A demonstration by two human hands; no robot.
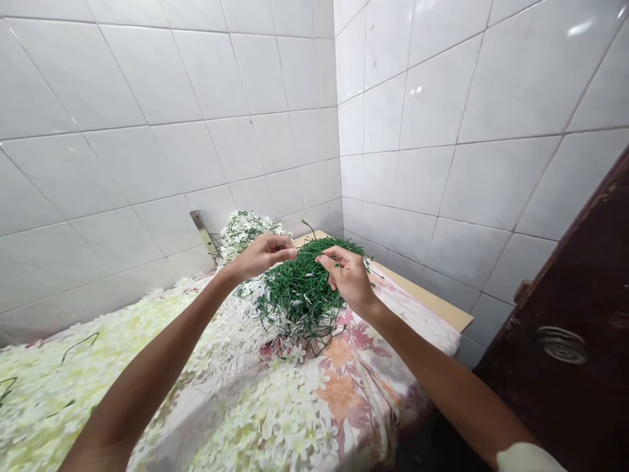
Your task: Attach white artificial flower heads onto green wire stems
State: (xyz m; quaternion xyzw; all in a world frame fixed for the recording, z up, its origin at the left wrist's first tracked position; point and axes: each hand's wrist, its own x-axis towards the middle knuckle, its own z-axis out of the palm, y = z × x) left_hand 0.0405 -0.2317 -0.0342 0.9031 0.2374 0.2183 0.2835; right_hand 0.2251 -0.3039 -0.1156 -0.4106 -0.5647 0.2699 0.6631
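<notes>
Both hands are raised over a tangled heap of green plastic flower stems (304,288). My left hand (265,257) is closed in a pinch, thumb against fingers, on a thin green stem. Facing it from the right, my right hand (348,275) pinches the same thin stem, with a small green bit showing by its fingers. The stem is too fine to make out fully against the heap. Under the heap's left side lies a pile of thin white strands (236,334). Loose cream artificial flower heads (275,413) are piled nearest me.
A wide layer of pale yellow-white blossoms (122,354) covers the left. Behind my left hand stands a bunch of white flowers on stems (248,229), beside a metal strip (202,233). A floral cloth (344,387) covers the surface. Tiled walls meet behind; a dark door (580,295) stands right.
</notes>
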